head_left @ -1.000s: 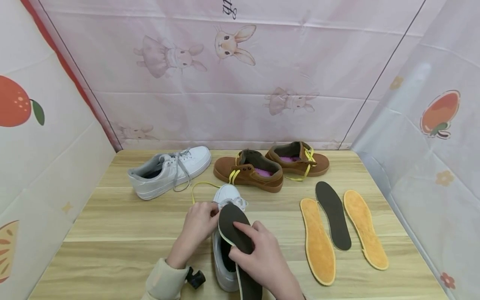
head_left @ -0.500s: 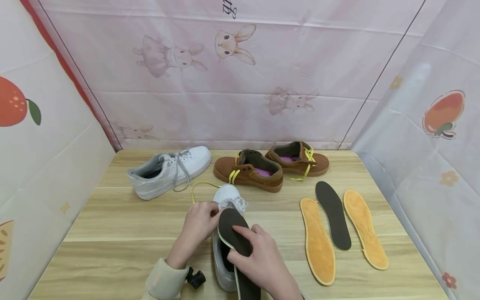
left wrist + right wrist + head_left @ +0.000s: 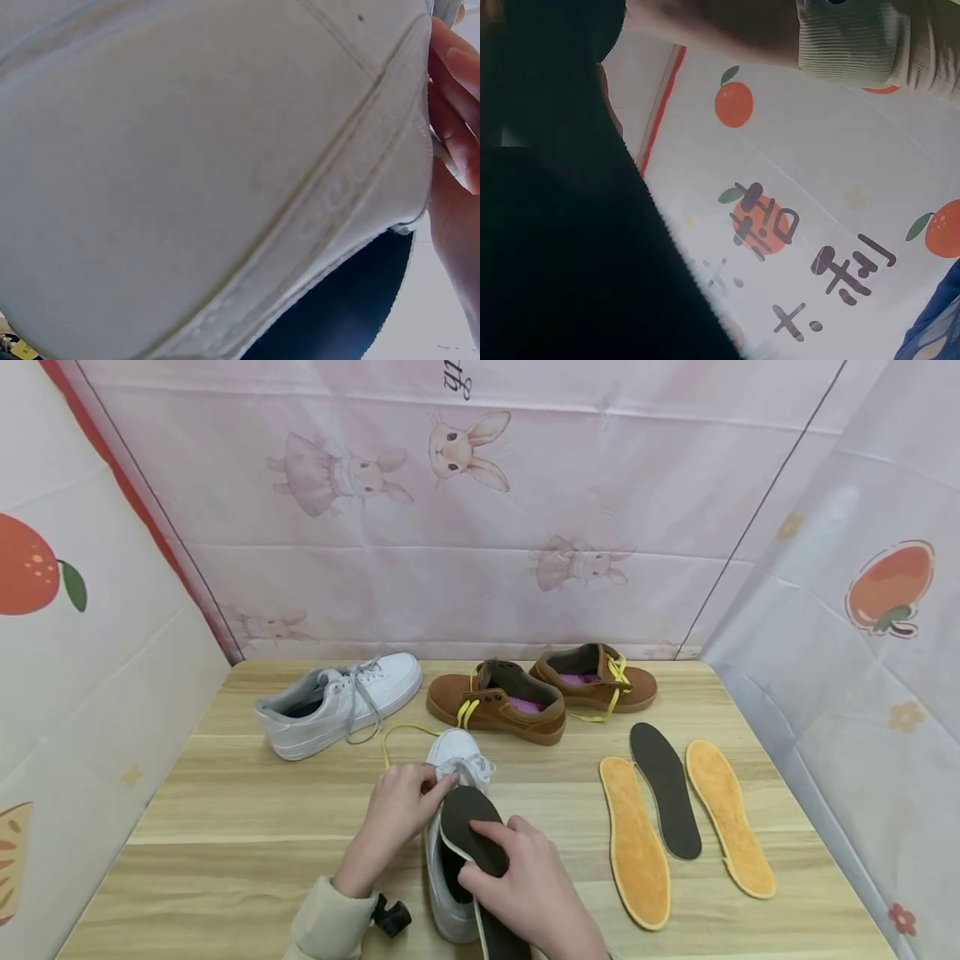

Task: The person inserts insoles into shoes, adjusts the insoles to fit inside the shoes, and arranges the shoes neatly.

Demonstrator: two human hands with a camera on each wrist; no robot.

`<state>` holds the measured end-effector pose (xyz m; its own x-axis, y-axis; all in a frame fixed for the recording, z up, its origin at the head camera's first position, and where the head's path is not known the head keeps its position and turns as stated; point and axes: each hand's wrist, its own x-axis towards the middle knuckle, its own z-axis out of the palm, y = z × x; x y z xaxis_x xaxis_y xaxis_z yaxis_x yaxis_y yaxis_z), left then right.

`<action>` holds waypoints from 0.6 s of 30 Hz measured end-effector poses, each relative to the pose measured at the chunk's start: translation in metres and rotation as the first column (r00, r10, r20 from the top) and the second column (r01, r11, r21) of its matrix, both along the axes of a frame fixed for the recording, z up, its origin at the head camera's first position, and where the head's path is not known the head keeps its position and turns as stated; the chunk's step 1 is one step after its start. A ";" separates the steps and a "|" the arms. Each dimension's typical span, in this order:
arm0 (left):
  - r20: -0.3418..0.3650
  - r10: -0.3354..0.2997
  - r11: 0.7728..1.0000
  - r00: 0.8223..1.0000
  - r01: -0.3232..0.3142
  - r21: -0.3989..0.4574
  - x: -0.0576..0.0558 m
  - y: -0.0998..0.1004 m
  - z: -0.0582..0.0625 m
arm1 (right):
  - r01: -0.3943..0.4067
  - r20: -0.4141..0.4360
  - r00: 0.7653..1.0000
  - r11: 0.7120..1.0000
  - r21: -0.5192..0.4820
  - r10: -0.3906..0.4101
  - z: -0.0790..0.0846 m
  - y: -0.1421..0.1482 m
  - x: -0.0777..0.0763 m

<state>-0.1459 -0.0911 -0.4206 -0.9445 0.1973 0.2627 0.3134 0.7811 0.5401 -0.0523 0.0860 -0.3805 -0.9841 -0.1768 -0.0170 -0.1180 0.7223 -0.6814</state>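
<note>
A pale pink rabbit-print sheet (image 3: pixel 465 585) backs the wood-grain table (image 3: pixel 232 860); fruit-print sheets (image 3: pixel 120 668) flank it, seemingly cloth

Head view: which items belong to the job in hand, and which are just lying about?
Likely in the job, judging by contact:
- dark insole, held in the right hand
- near white shoe, under the insole, gripped by the left hand

Lying about, untouched:
- far white shoe
- two brown shoes
- two orange insoles
- second dark insole

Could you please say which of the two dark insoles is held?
The insole in the right hand, partly over the nearer white shoe; the other dark insole lies between orange insoles.
</note>
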 end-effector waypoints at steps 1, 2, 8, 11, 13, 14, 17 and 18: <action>0.008 0.002 1.000 1.000 -0.002 0.002 0.000 0.000 0.001 | -0.001 -0.004 1.000 1.000 0.001 0.001 0.001 0.000 0.000; 0.015 0.002 1.000 1.000 -0.002 0.002 0.000 0.000 0.001 | -0.002 -0.010 1.000 1.000 0.003 0.002 0.001 0.000 0.000; 0.034 0.001 1.000 0.999 -0.001 -0.010 0.000 0.000 0.002 | -0.005 -0.005 1.000 1.000 0.019 0.005 0.002 -0.002 0.003; 0.042 0.004 1.000 0.999 -0.004 -0.007 0.001 0.000 0.002 | -0.018 0.000 1.000 0.999 0.043 0.018 0.003 -0.004 0.003; 0.046 0.005 1.000 0.999 -0.005 -0.004 0.001 0.000 0.002 | -0.029 -0.007 1.000 0.997 0.069 0.029 0.003 -0.006 0.004; 0.047 0.006 1.000 0.999 -0.006 -0.001 0.001 0.000 0.002 | -0.032 -0.013 0.999 0.996 0.081 0.033 0.003 -0.006 0.004; 0.040 0.006 1.000 0.999 -0.006 0.001 0.000 0.001 0.001 | -0.030 -0.039 0.999 0.993 0.115 0.035 0.003 -0.008 0.004; 0.038 0.007 1.000 0.999 -0.007 0.000 0.000 0.001 0.001 | -0.026 -0.049 0.998 0.992 0.124 0.032 0.003 -0.009 0.004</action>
